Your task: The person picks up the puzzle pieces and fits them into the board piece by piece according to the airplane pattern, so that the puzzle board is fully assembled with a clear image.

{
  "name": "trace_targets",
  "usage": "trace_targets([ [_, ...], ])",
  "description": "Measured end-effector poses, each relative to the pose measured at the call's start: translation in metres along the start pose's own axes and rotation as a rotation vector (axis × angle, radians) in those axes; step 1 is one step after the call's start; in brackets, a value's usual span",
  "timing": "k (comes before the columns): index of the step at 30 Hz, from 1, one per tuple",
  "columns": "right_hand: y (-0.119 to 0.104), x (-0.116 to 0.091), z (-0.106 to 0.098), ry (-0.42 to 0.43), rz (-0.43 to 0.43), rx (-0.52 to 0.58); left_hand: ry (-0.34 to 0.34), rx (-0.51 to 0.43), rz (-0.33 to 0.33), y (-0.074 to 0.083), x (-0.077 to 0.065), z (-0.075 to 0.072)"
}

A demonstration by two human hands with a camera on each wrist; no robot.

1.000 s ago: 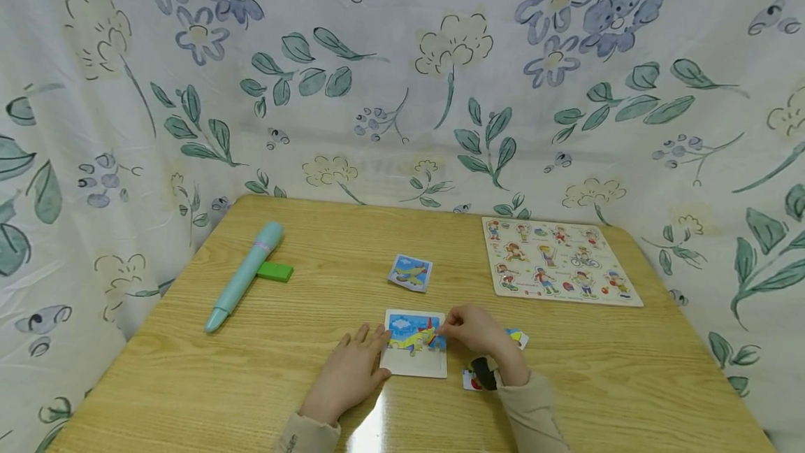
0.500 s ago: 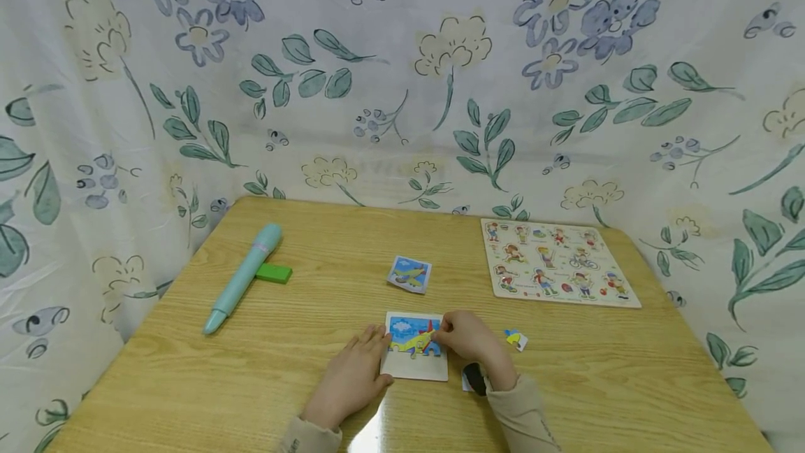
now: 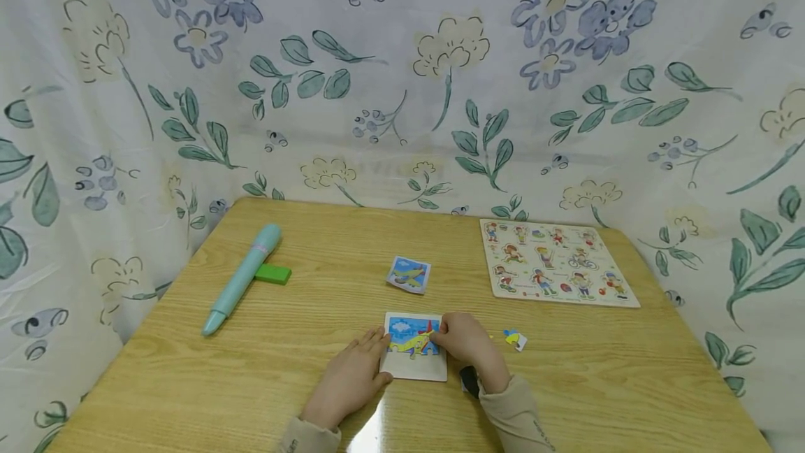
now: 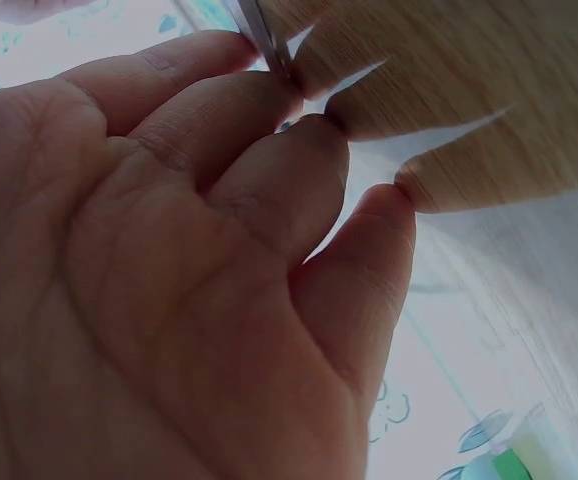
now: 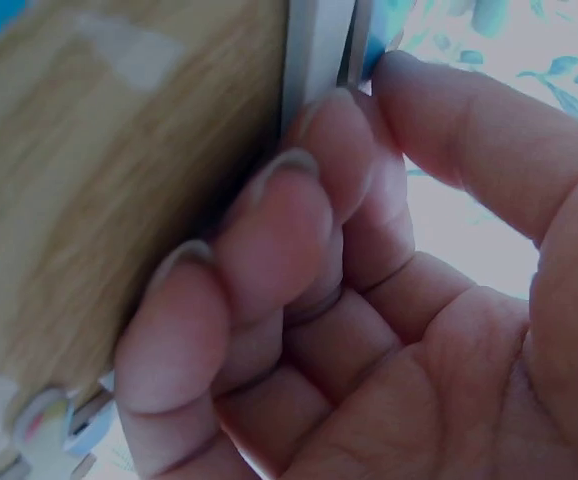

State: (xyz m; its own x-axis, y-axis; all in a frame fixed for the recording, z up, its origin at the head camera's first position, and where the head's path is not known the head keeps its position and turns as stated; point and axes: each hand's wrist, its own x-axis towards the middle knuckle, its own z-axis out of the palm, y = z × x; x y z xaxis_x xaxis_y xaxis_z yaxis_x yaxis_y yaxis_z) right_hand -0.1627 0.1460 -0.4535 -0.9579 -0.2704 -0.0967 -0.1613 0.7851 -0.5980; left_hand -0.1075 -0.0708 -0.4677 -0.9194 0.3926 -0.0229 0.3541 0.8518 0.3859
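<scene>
A small puzzle board [image 3: 415,369] lies on the table, its upper part covered by joined pieces showing a yellow airplane [image 3: 405,342] on blue sky. The lower strip shows bare wood. My left hand [image 3: 353,370] rests with straight fingers against the board's left edge; in the left wrist view those fingers [image 4: 269,180] touch the table beside it. At the board's right edge, my right hand [image 3: 468,341] pinches a blue puzzle piece [image 5: 377,35], mostly hidden by thumb and fingers. Its other fingers curl beside the board's side.
A loose yellow-blue piece [image 3: 516,340] lies right of my right hand, another partly hidden under the wrist. Behind the board is an airplane picture card [image 3: 409,275]. A larger figure puzzle [image 3: 560,264], a teal pen-shaped object [image 3: 242,279] and a green block [image 3: 273,274] lie farther off.
My right hand has shifted slightly left and in over the board's right edge, uncovering the loose yellow-blue piece. My left hand has stayed in place.
</scene>
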Motion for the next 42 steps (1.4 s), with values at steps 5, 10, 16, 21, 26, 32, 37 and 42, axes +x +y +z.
trace_targets([
  [5,0.0000,-0.0004,0.0004,0.010,0.008,-0.007,0.000,-0.007,0.002,-0.0001,0.0001,-0.0002],
  [10,-0.0005,0.0004,0.0009,0.001,0.021,-0.017,0.004,-0.008,0.006,-0.0005,0.0004,0.0000],
  [16,0.0001,0.0014,0.0025,-0.001,0.015,-0.035,0.005,-0.002,0.004,0.0004,0.0005,-0.0002],
  [21,0.0017,0.0015,0.0048,0.009,0.006,-0.031,0.005,0.004,0.003,0.0007,-0.0001,-0.0004],
  [26,0.0022,0.0039,0.0074,0.008,0.033,-0.067,0.009,0.005,0.006,0.0003,0.0005,-0.0008],
  [32,0.0004,0.0051,0.0067,0.004,0.055,-0.094,0.017,-0.005,0.016,0.0004,0.0010,-0.0023],
  [37,-0.0017,0.0036,0.0069,0.005,0.073,-0.095,0.009,-0.009,0.014,0.0010,0.0009,-0.0033],
  [42,-0.0063,0.0028,0.0058,0.002,0.094,-0.127,0.006,0.011,0.010,0.0014,0.0005,-0.0027],
])
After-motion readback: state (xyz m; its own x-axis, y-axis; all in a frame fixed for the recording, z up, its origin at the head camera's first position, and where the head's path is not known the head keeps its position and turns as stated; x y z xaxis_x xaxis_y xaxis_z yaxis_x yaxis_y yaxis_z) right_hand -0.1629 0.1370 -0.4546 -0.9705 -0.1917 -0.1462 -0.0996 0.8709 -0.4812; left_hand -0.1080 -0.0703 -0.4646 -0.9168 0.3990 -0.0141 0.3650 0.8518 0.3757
